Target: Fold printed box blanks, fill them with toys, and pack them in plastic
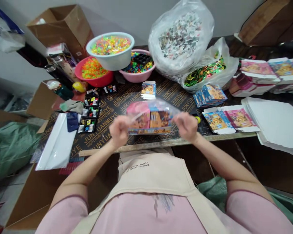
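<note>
A clear plastic bag (161, 105) holding pink boxes (143, 119) and blue-orange boxes (160, 119) is stretched between my two hands at the table's front edge. My left hand (120, 129) is closed on the bag's left side. On the opposite side, my right hand (187, 126) pinches the bag, its fingers curled and slightly blurred. Just behind the bag, a small stack of boxes (148, 90) stands on the dark printed table (112, 118).
Tubs of small colourful pieces (110, 51) and a large bag of wrapped packets (180, 39) line the back. Black trays (89, 113) and a white sheet (56, 141) lie left. Flat boxes (218, 121) and white card (275, 122) lie right.
</note>
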The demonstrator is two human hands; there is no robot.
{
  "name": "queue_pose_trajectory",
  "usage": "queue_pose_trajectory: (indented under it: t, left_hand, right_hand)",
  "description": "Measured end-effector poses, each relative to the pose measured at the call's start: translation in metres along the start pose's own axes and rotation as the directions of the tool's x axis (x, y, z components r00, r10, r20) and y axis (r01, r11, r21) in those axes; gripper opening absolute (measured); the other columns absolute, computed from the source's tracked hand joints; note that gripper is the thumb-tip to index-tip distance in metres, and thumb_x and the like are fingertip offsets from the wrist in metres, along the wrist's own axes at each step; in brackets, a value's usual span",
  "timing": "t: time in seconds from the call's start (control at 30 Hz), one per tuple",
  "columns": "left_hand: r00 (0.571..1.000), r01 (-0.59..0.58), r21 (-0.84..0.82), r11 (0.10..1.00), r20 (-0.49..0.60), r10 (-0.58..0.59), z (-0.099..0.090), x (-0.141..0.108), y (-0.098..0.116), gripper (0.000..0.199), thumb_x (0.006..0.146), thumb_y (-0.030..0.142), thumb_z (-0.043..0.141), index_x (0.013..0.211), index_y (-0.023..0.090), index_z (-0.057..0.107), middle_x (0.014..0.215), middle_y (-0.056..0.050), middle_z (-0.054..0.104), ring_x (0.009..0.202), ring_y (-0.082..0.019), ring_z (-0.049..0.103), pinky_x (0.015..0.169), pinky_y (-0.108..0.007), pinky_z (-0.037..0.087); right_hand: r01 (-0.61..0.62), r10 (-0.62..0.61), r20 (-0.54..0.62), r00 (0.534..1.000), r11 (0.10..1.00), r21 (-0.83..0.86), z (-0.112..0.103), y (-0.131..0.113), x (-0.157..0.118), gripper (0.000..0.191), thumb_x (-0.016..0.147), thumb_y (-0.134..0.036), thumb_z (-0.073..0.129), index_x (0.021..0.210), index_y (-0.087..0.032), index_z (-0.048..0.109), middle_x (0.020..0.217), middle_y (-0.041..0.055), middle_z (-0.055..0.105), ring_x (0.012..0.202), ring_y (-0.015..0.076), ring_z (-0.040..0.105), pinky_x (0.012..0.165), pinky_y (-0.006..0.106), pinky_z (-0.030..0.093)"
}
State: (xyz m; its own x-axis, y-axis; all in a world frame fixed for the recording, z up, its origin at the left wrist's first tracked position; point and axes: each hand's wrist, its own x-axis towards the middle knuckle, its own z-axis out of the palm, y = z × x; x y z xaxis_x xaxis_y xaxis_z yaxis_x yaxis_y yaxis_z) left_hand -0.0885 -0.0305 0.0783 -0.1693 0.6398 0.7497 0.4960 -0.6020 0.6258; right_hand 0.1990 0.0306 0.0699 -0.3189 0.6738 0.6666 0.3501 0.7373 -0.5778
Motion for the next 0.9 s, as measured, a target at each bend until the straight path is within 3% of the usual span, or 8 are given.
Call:
queue_pose_trajectory:
  t: [0.1, 0.23, 0.37, 0.5, 0.6, 0.7, 0.8, 0.9]
  left_hand:
    - [0.974, 0.194, -0.035, 0.980, -0.110, -0.197, -0.007, 0.071, -0.014, 0.026, 0.090, 0.044, 0.063, 0.082, 0.022, 0.054, 0.066, 0.005, 0.055, 0.061, -0.010, 0.061, 0.064, -0.024, 0.053]
    - [0.964, 0.265, -0.025, 0.964, 0.019, -0.265, -0.017, 0.124, -0.038, 0.031, 0.082, 0.043, 0.072, 0.074, 0.020, 0.052, 0.061, 0.006, 0.050, 0.049, -0.007, 0.053, 0.053, -0.021, 0.048]
    - [0.955, 0.297, 0.005, 0.955, 0.014, -0.297, -0.021, 0.120, -0.049, 0.034, 0.076, 0.042, 0.078, 0.074, 0.020, 0.052, 0.063, 0.006, 0.052, 0.054, -0.009, 0.057, 0.055, -0.022, 0.051]
    - [0.956, 0.241, -0.019, 0.970, -0.171, -0.241, -0.013, 0.085, -0.041, 0.049, 0.071, 0.045, 0.084, 0.105, 0.023, 0.056, 0.097, 0.000, 0.065, 0.091, -0.016, 0.068, 0.082, -0.029, 0.057]
    - [0.947, 0.313, -0.067, 0.947, -0.049, -0.316, 0.008, 0.049, -0.035, 0.090, 0.057, 0.047, 0.091, 0.132, 0.028, 0.045, 0.128, -0.007, 0.059, 0.120, -0.024, 0.061, 0.099, -0.036, 0.052]
    - [0.858, 0.513, -0.159, 0.844, 0.139, -0.495, 0.028, 0.022, -0.034, 0.099, 0.052, 0.047, 0.092, 0.137, 0.027, 0.044, 0.129, -0.009, 0.060, 0.120, -0.027, 0.060, 0.100, -0.040, 0.051]
    - [0.717, 0.696, -0.243, 0.676, 0.278, -0.639, 0.038, 0.017, -0.035, 0.083, 0.053, 0.044, 0.090, 0.124, 0.022, 0.054, 0.110, -0.006, 0.067, 0.102, -0.024, 0.067, 0.090, -0.037, 0.054]
    - [0.613, 0.790, -0.269, 0.552, 0.323, -0.721, 0.036, 0.027, -0.030, 0.067, 0.047, 0.040, 0.090, 0.102, 0.020, 0.058, 0.088, 0.000, 0.068, 0.079, -0.018, 0.066, 0.076, -0.031, 0.055]
  right_hand:
    - [-0.232, 0.247, -0.095, 0.964, 0.962, 0.145, -0.020, 0.001, 0.059, 0.031, 0.094, -0.051, 0.057, 0.082, -0.024, 0.063, 0.065, -0.0011, 0.063, 0.058, 0.0147, 0.062, 0.062, 0.032, 0.056]
    - [-0.345, 0.369, -0.072, 0.927, 0.912, 0.221, -0.029, 0.019, 0.094, 0.029, 0.085, -0.051, 0.069, 0.085, -0.022, 0.063, 0.057, -0.0047, 0.058, 0.052, 0.0137, 0.059, 0.057, 0.031, 0.055]
    - [-0.341, 0.354, -0.122, 0.927, 0.933, 0.114, -0.035, 0.024, 0.088, 0.027, 0.082, -0.045, 0.072, 0.093, -0.022, 0.064, 0.069, -0.0018, 0.063, 0.066, 0.0172, 0.064, 0.063, 0.034, 0.056]
    - [-0.134, 0.090, -0.287, 0.954, 0.981, -0.137, -0.035, -0.009, 0.058, 0.022, 0.090, -0.042, 0.062, 0.103, -0.025, 0.065, 0.097, 0.0070, 0.067, 0.101, 0.0267, 0.064, 0.086, 0.045, 0.052]
    - [0.167, -0.156, 0.060, 0.986, 0.947, -0.276, -0.017, -0.040, 0.028, 0.020, 0.091, -0.045, 0.061, 0.093, -0.025, 0.066, 0.092, 0.0063, 0.065, 0.096, 0.0257, 0.061, 0.088, 0.044, 0.047]
    - [0.484, -0.292, 0.505, 0.812, 0.821, -0.304, 0.007, -0.054, 0.006, 0.022, 0.094, -0.037, 0.060, 0.079, -0.022, 0.063, 0.077, 0.0052, 0.062, 0.080, 0.0214, 0.055, 0.078, 0.037, 0.042]
    - [0.610, -0.339, 0.598, 0.726, 0.720, -0.332, 0.019, -0.052, -0.001, 0.026, 0.097, -0.016, 0.051, 0.073, -0.018, 0.061, 0.074, 0.0065, 0.061, 0.075, 0.0200, 0.051, 0.071, 0.034, 0.036]
    - [0.584, -0.388, 0.523, 0.759, 0.761, -0.284, 0.019, -0.048, 0.001, 0.034, 0.099, -0.014, 0.046, 0.069, -0.018, 0.060, 0.069, 0.0050, 0.059, 0.071, 0.0182, 0.048, 0.068, 0.032, 0.034]
